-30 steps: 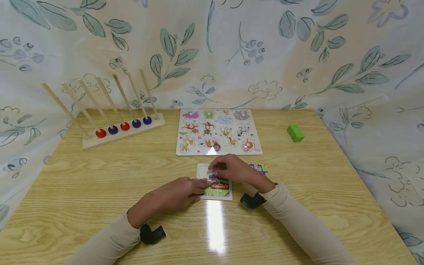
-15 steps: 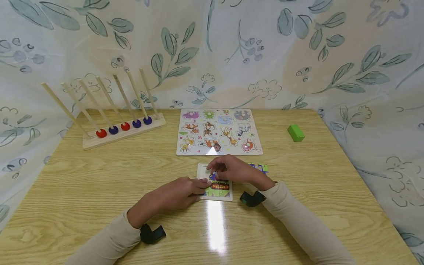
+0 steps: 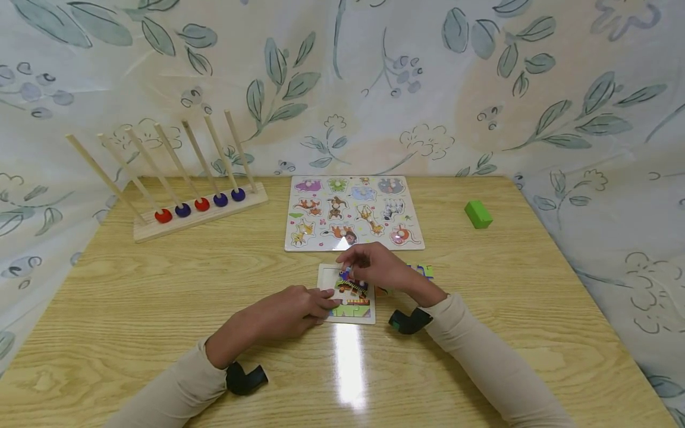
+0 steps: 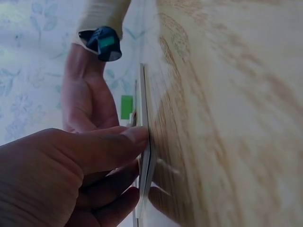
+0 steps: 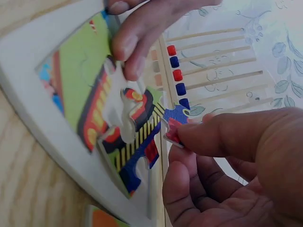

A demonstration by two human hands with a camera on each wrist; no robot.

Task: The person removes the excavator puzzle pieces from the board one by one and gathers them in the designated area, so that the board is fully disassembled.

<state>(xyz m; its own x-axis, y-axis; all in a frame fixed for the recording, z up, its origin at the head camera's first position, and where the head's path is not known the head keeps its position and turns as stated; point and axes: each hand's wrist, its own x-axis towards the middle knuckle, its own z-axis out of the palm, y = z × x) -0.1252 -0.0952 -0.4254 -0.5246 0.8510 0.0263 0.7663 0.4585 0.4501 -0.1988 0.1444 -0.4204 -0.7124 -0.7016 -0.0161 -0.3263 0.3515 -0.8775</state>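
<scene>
My right hand (image 3: pixel 377 264) pinches a blue and pink jigsaw piece (image 5: pixel 175 120) between thumb and fingers above the small puzzle tray (image 3: pixel 328 276). Joined to it or touching it are striped pieces (image 5: pixel 142 135), tilted up from the tray; I cannot tell which. Green and red-orange pieces (image 5: pixel 78 80) lie flat along the tray's near side. My left hand (image 3: pixel 291 309) holds the tray's left edge, its fingertips on top and its thumb (image 4: pixel 135 137) against the rim. In the right wrist view, the left fingertips (image 5: pixel 130 52) rest beside the bare patch.
Several loose puzzle pieces (image 3: pixel 425 270) lie right of the tray, partly behind my right wrist. Behind it sits an animal peg puzzle (image 3: pixel 353 214). A wooden peg stand (image 3: pixel 200 214) with red and blue beads is back left, a green block (image 3: pixel 478 214) back right.
The right hand has raised the blue and striped pieces, which lay flatter in the tray before, baring a pale strip beneath. The left hand has stayed in place.
</scene>
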